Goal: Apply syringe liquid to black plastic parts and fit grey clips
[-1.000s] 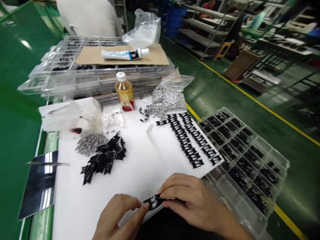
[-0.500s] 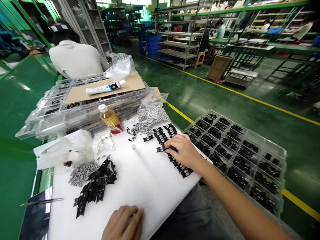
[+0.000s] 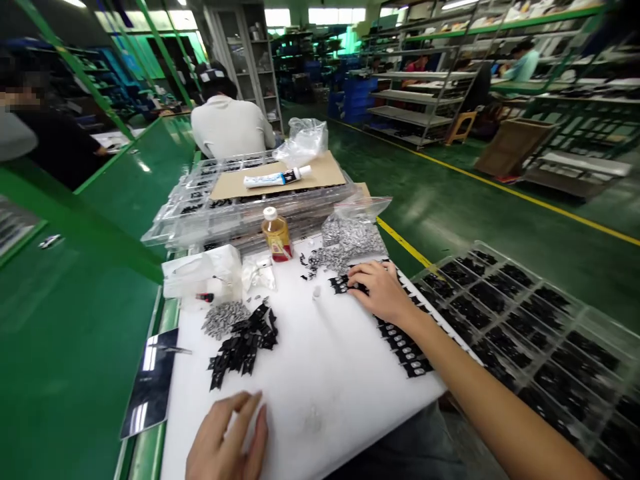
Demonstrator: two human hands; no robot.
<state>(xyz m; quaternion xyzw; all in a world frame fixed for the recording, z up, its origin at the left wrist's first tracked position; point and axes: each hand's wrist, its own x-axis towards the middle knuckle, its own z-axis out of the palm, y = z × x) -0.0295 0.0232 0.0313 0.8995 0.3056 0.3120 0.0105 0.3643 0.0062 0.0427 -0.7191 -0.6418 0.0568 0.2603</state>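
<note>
My right hand (image 3: pixel 383 290) is over the far end of the rows of small black parts (image 3: pixel 404 343), which have light oval spots. Its fingers are bent down at a short strip of black parts (image 3: pixel 340 285), and the fingertips seem to pinch it, though the hand partly covers it. My left hand (image 3: pixel 227 433) rests at the near left of the white board (image 3: pixel 305 360), loosely curved with fingers apart and nothing in it. Beyond it lie a heap of black parts (image 3: pixel 245 347) and a pile of small grey pieces (image 3: pixel 225 319).
A bag of grey pieces (image 3: pixel 357 233), a drink bottle (image 3: pixel 277 237) and a white bag (image 3: pixel 200 273) line the far side. Tweezers (image 3: pixel 170 349) lie at left. Stacked clear trays (image 3: pixel 240 227) carry a tube (image 3: pixel 275 179). Another compartment tray (image 3: pixel 530 320) is at right.
The view has turned left, so things sit further right. My right hand has shifted along the rows toward the bag of grey pieces. My left hand has moved left with its fingers more apart.
</note>
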